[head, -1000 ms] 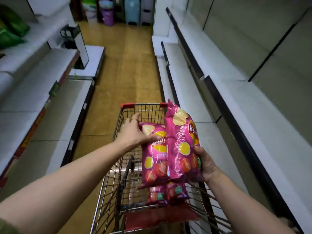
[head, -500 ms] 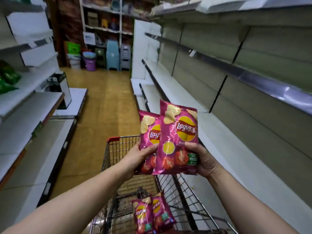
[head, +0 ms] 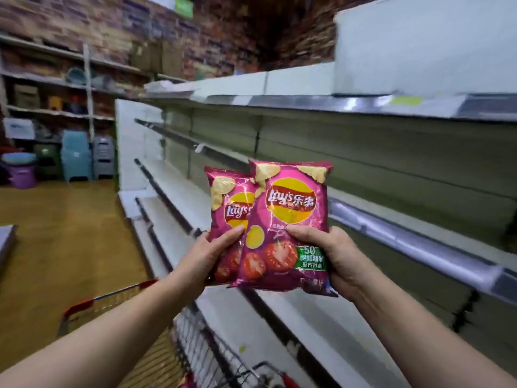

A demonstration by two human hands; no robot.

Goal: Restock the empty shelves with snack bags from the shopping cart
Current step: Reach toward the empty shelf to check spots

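At lower left, shopping cart: stands in the aisle, only the red rim and wire sides in view.
Left hand: grips the rear bag low down, thumb across its front.
Rear bag: magenta foil, puffed, with crisp pictures and a red-and-yellow logo; upright, half tucked behind its neighbour.
Front bag: same magenta design, tomato slices and a green panel near the bottom; glossy, upright, overlaps the rear one, held up clear of the cart.
Right hand: grips the front bag at its lower right corner, thumb on the face.
Empty shelf: bare, just beyond the bags to the right.
Step in hand, as judged: carry both across, set upright on their bottom seams, logos outward, side by side toward the back; hold lightly, since air-filled bags probably slip or topple and crisps crush easily.
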